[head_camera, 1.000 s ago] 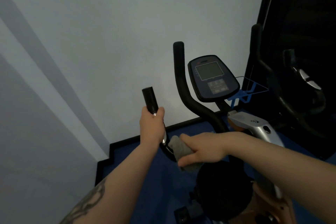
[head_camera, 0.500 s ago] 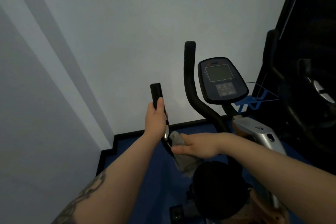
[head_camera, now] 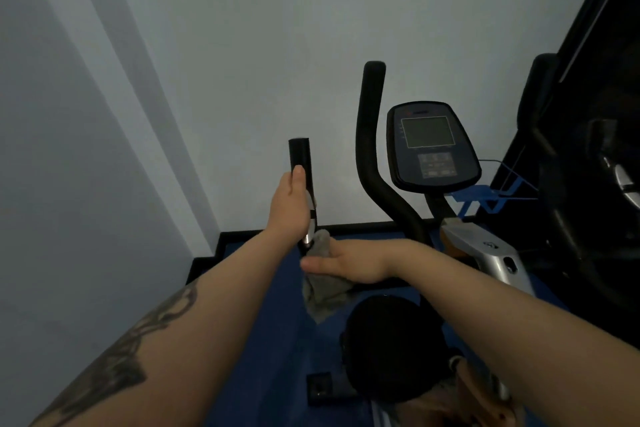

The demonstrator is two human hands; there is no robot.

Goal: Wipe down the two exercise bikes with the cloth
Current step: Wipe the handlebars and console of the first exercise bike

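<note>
A person stands over an exercise bike (head_camera: 485, 253) in a dim room, both bare forearms reaching forward from the bottom of the view. The left hand (head_camera: 291, 208) has its grip wrapped round the bike's left handlebar (head_camera: 300, 159), an upright black bar with a silver band; the thumb lies up along the bar and the black top end stands clear above the hand. Just below that grip, the right hand (head_camera: 349, 262) presses a grey cloth (head_camera: 323, 282) against the lower part of the same bar. Its grip is curled round the cloth, thumb pointing left; the fingers themselves are hidden behind the cloth. A loose fold of cloth hangs down beneath the hand.

To the right of both grips, the bike's other handlebar (head_camera: 372, 135) rises in a black curve, and beside it sits the console (head_camera: 431, 146) with a square screen and a panel of buttons beneath. Below the right hand lies the black saddle (head_camera: 391, 343), close to the viewer. Further right of the console is a blue wire rack (head_camera: 485, 198), and past it, at the dark right edge, the black frame of a second bike (head_camera: 588, 184), hard to make out. A pale wall (head_camera: 242, 45) fills the view above the grips; blue floor (head_camera: 277, 340) with a black border shows beneath the arms. The left forearm carries a dark tattoo (head_camera: 131, 354).
</note>
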